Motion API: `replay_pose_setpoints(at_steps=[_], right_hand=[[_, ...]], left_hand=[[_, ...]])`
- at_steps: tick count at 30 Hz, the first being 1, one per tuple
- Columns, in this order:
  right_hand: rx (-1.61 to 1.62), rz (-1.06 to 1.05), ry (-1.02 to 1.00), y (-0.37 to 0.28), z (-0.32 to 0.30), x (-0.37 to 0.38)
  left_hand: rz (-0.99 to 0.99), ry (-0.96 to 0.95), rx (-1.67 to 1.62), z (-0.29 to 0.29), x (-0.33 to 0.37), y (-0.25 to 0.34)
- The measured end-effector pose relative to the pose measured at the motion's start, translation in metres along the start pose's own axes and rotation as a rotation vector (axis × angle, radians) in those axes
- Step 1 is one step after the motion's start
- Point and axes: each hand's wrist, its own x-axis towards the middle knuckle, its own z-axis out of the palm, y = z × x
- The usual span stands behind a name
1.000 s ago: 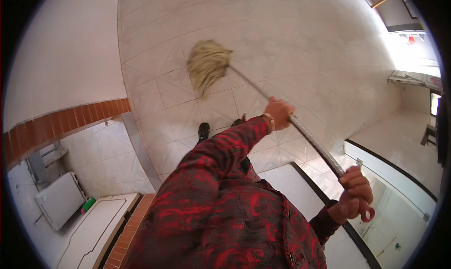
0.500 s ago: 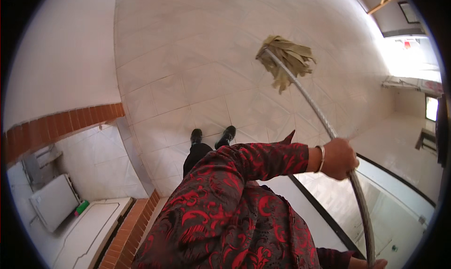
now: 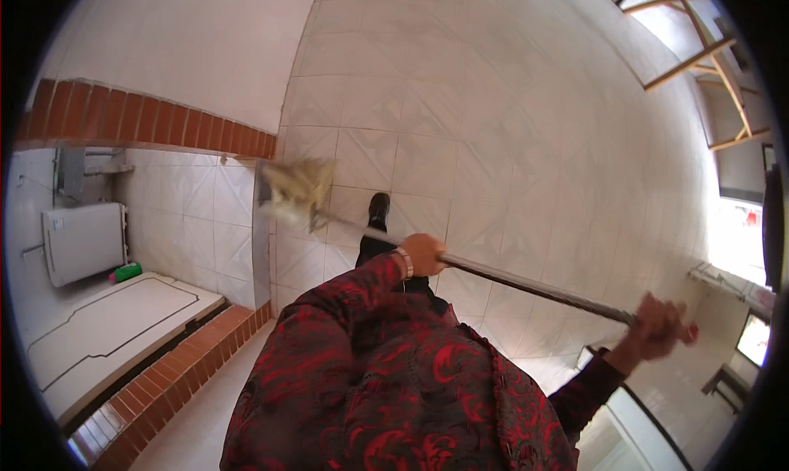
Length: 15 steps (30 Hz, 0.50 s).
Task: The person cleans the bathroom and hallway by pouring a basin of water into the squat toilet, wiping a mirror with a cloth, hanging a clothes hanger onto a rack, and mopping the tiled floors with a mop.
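Note:
A mop lies across my front, its handle (image 3: 526,284) running from the left middle to the right side. Blurred by motion, the pale yellowish mop head (image 3: 300,193) is over the tiles beside the doorway's grey edge. My left hand (image 3: 423,255), with a bracelet at the wrist, is closed round the lower handle. Near the handle's far end, my right hand (image 3: 657,327) is closed on it, slightly blurred; a red tip (image 3: 693,333) shows past the fingers. Both sleeves are dark with red patterns.
One black shoe (image 3: 379,208) shows on the pale tiled floor (image 3: 427,142). To the left is a doorway with a brick-tiled edge (image 3: 164,122); beyond it are a white appliance (image 3: 86,241) and a green bottle (image 3: 126,272). A wooden frame (image 3: 711,60) stands at the upper right.
The mop head has swung from the upper right to the left, near the doorway. My right hand has come up from the lower edge, and the view has turned.

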Motion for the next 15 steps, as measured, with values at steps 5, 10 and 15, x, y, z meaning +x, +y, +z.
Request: replay_pose_setpoints(at_steps=[5, 10, 15], right_hand=[[-0.193, 0.333, -0.091, 0.194, 0.082, 0.057], [-0.257, 0.619, -0.312, 0.329, 0.172, 0.078], [-0.223, 0.759, -0.573, 0.399, 0.242, 0.116]], left_hand=[[-0.331, 0.031, -0.106, -0.030, -0.092, -0.122], [-0.639, 0.040, -0.052, -0.025, -0.170, -0.222], [-0.688, 0.154, -0.117, -0.089, -0.145, -0.237]])
